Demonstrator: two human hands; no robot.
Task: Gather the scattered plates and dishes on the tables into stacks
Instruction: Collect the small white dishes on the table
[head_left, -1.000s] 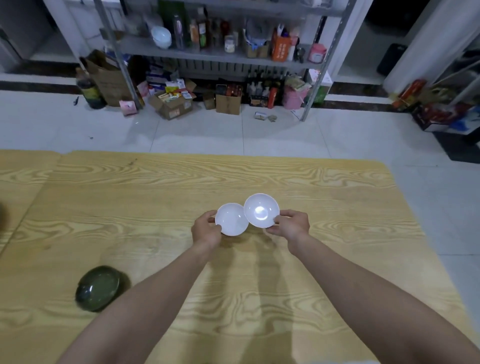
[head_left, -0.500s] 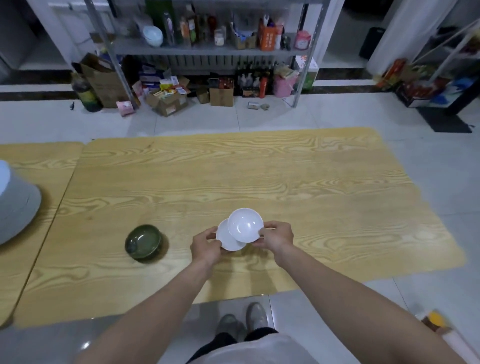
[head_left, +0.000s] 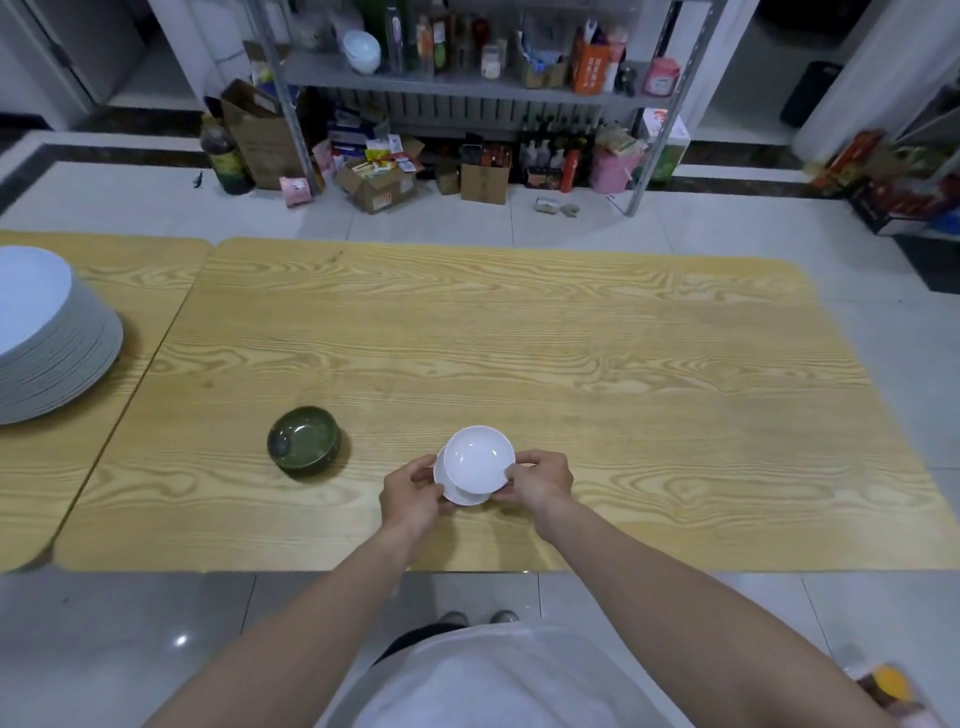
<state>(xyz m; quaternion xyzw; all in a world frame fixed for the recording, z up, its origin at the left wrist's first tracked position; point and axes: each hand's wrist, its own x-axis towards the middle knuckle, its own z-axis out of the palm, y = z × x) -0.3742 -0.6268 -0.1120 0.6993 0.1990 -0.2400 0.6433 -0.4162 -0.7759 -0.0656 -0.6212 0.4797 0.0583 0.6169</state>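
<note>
Fingers (head_left: 527, 459) of the right hand (head_left: 543, 486) pinch the rim of the upper white dish (head_left: 478, 457). The left hand (head_left: 410, 499) grips the lower white dish (head_left: 464, 500), which is mostly hidden beneath the upper one; contact between them cannot be confirmed. Both are over the wooden table (head_left: 519, 338), near its front edge. A dark green bowl (head_left: 304, 441) stands to the left. The stack of white plates (head_left: 47, 338) is cut off at the frame's left edge.

Far side: a cluttered metal shelf rack (head_left: 457, 88) stands over white floor tiles (head_left: 727, 234).
Bottles (head_left: 425, 39) and an orange carton (head_left: 589, 67) crowd it; an open cardboard box (head_left: 382, 184) sits beneath, a dark bottle (head_left: 224, 158) far left, a pink tub (head_left: 613, 171) right.
</note>
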